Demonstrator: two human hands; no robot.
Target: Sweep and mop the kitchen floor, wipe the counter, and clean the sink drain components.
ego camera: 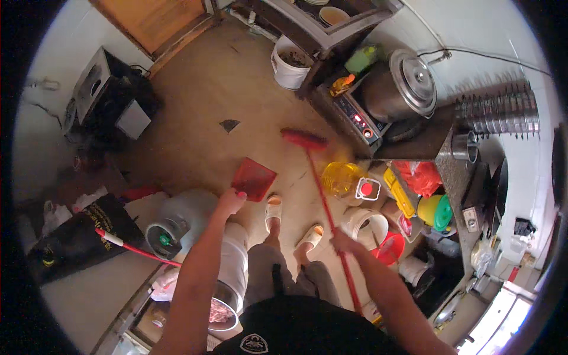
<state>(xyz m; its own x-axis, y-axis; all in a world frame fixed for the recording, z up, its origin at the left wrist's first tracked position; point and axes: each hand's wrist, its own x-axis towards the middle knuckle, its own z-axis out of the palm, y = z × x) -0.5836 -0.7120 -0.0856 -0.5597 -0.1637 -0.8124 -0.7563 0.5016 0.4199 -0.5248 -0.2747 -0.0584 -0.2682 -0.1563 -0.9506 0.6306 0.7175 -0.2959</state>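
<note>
My left hand (232,202) grips the handle of a red plastic dustpan (254,179), whose pan is held out over the brown floor, left of my slippers. In my right hand (347,241) is the red shaft of a long broom (321,191). The red broom head (304,139) is at the floor near the counter base, ahead and to the right of the dustpan, and looks slightly blurred. A dark triangular patch (230,125) lies on the floor beyond the dustpan. The broom head and dustpan are apart.
At the right stand a jug of yellow oil (344,177), a white bucket (363,224) and a red bucket (391,248). A large steel pot (399,86) sits by an induction cooker (360,119) with lit indicators. A gas cylinder (177,222) is at left; another white bucket (288,66) stands ahead.
</note>
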